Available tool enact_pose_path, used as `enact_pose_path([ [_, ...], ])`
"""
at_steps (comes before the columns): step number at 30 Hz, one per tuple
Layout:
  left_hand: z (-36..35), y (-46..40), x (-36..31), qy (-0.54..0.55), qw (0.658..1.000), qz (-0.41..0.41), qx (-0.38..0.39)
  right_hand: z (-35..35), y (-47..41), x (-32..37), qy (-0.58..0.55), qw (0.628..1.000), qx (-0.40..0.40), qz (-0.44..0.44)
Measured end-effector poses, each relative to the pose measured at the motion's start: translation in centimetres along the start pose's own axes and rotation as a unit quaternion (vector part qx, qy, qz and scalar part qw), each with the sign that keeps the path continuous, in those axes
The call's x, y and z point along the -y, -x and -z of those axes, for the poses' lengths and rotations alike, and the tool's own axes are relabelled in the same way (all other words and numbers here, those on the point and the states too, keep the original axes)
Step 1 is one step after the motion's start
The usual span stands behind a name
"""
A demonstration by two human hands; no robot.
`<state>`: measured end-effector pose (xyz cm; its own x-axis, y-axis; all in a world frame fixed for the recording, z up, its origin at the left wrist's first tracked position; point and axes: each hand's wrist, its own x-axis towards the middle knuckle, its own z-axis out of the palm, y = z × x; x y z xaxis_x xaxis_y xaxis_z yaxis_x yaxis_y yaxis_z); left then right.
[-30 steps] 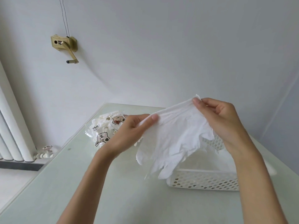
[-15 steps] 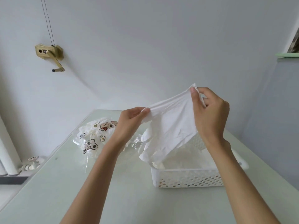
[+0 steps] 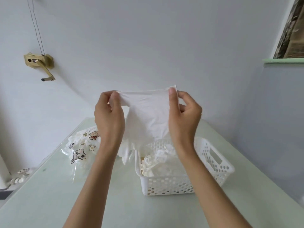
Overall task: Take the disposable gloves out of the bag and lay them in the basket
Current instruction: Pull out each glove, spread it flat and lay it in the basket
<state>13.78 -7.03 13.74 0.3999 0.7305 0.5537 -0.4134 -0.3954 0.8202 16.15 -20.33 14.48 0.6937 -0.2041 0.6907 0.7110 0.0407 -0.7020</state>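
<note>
From my head camera, looking down: my left hand (image 3: 109, 117) and right hand (image 3: 184, 116) each pinch a top corner of a thin white glove (image 3: 148, 116), stretching its cuff flat so it hangs open and unwrinkled. It dangles above the back of the white perforated basket (image 3: 212, 162), where crumpled gloves (image 3: 158, 160) already lie, probably ready for lowering in. The clear bag (image 3: 80, 153), printed with cartoon bears, lies just left of the basket on the pale green table (image 3: 115, 203).
</note>
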Motion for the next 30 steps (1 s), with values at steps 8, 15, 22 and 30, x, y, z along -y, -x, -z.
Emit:
enact_pose_path([
  [8, -5.7, 2.7, 7.0, -0.372, 0.897, -0.026, 0.237, 5.4, 0.4, -9.6, 0.085, 0.93, 0.098, -0.345],
  [15, -7.6, 3.4, 11.2, -0.427, 0.786, -0.105, 0.435, 11.4, -1.0, -12.1, 0.373, 0.878, 0.206, -0.22],
  [22, -9.4, 4.0, 10.4, -0.458, 0.701, -0.277, 0.472, 12.0, -1.1, -12.2, 0.589, 0.754, 0.285, -0.058],
  [30, -10.2, 3.7, 11.0, -0.464, 0.651, -0.443, 0.405, 12.3, -1.3, -13.3, 0.647, 0.706, 0.288, -0.032],
])
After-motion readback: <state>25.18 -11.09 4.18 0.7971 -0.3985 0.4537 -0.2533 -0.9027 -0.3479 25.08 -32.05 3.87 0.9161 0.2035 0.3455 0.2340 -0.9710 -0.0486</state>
